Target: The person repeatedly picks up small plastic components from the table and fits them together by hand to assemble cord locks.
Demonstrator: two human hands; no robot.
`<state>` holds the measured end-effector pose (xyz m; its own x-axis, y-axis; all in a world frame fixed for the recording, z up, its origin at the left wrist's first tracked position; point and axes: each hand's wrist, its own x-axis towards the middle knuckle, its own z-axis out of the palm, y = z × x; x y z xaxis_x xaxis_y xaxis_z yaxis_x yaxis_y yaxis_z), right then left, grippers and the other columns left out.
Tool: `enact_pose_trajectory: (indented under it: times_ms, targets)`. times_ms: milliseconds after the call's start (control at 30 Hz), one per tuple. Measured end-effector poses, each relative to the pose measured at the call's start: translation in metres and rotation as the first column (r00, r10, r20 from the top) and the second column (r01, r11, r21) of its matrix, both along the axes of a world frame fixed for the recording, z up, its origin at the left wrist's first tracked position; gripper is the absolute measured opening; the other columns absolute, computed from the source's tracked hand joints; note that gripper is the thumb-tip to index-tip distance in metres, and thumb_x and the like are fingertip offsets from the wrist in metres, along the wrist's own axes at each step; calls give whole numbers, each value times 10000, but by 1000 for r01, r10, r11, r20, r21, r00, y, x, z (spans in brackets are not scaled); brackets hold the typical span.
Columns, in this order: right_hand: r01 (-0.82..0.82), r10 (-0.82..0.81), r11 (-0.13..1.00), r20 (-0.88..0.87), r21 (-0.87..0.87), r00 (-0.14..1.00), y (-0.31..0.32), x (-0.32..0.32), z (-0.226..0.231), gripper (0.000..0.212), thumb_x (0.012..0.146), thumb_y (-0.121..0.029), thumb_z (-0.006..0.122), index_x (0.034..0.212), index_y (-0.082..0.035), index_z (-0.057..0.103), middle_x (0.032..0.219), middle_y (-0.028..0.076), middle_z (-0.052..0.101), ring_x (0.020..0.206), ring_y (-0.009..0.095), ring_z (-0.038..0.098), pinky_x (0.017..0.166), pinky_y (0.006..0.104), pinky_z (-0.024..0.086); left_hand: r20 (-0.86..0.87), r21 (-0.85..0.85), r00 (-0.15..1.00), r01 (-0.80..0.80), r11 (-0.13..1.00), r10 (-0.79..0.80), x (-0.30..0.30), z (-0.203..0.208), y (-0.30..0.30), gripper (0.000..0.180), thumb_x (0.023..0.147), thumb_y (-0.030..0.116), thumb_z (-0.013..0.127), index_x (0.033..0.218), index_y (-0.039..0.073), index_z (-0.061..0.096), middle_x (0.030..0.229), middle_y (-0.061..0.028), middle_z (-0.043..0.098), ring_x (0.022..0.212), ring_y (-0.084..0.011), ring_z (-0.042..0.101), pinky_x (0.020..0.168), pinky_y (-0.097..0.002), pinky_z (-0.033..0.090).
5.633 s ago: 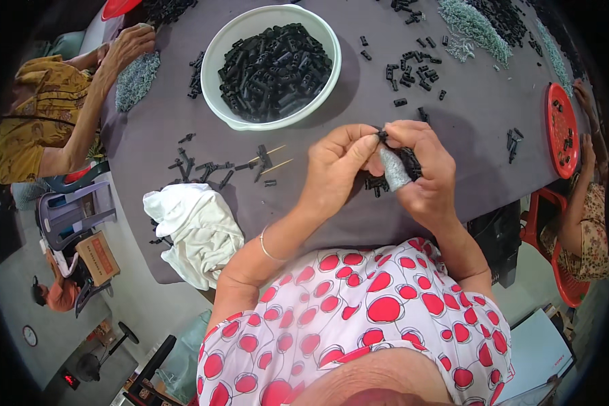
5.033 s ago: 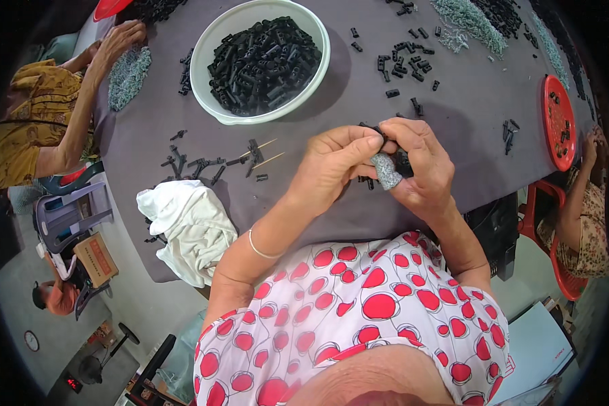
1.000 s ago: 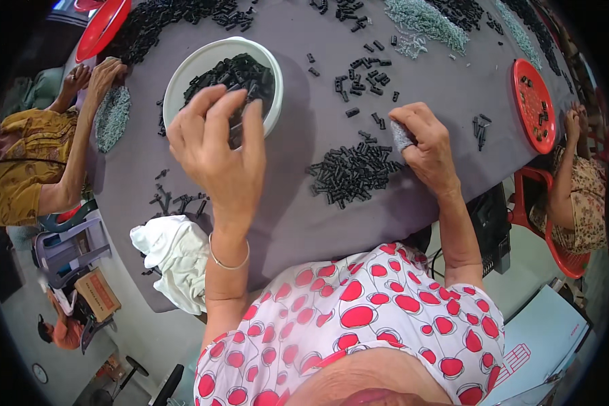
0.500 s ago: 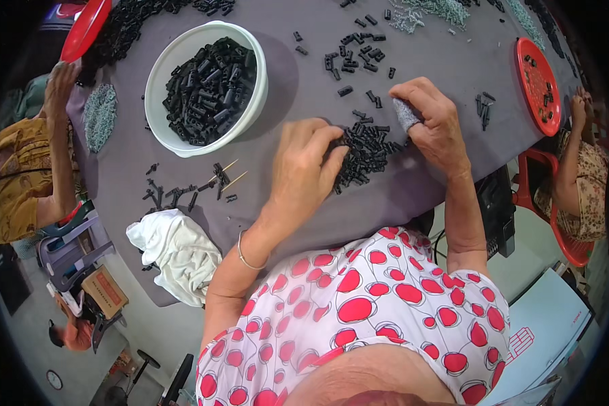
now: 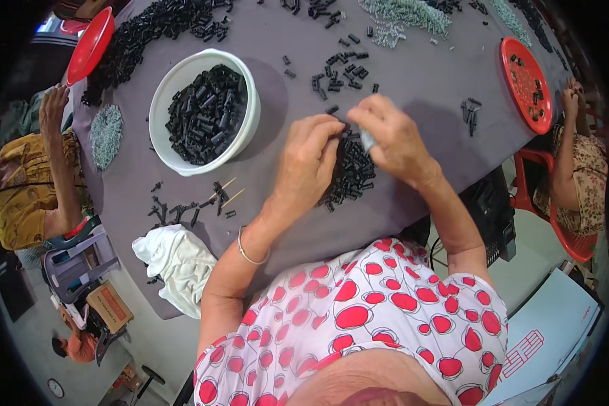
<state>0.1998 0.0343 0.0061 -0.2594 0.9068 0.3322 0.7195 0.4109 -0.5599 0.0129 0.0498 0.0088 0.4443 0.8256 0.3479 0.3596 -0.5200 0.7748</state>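
Observation:
A heap of small black plastic parts (image 5: 353, 169) lies on the cloth-covered table in front of me. At its left edge my left hand (image 5: 304, 161) is closed, thumb against fingertips; what it pinches is hidden. My right hand (image 5: 396, 142), slightly blurred, curls its fingers over the heap close to the left fingertips. Held in it is a grey, rough-textured wad (image 5: 367, 140) that looks like cloth. A white bowl (image 5: 250, 125) full of black tubular parts (image 5: 206, 111) stands to the left of my hands.
Loose black parts (image 5: 345, 71) lie beyond my hands. Two thin wooden sticks (image 5: 233, 197) and a white cloth (image 5: 176, 264) are at left. Pale green springs (image 5: 413, 17) sit at the back. A red tray (image 5: 521, 84) is at right. Other people sit at both sides.
My right hand has moved left, over the heap and close to my left hand, with the grey wad still in it. My left fingers have closed together. The view has shifted slightly.

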Motion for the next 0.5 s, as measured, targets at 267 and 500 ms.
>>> enact_pose_trajectory:
  times_ms: [267,500]
  targets:
    - [-217,199,974,-222,-60,955,-16,8,7,408,598,77,549,1000,15,590,989,152,590,942,341,577,800,376,490,50,-69,980,194,979,-191,-6,-2,-1,189,801,-79,533,966,-5,586,1066,-129,612,1007,-309,542,871,-377,439]
    - [-187,158,980,-291,-73,944,1,24,16,383,635,79,549,1005,1,609,1013,143,611,905,334,603,793,356,488,36,-64,977,214,975,-212,-3,3,-11,159,791,-55,573,944,-8,576,1057,-139,612,1017,-318,543,884,-389,425]
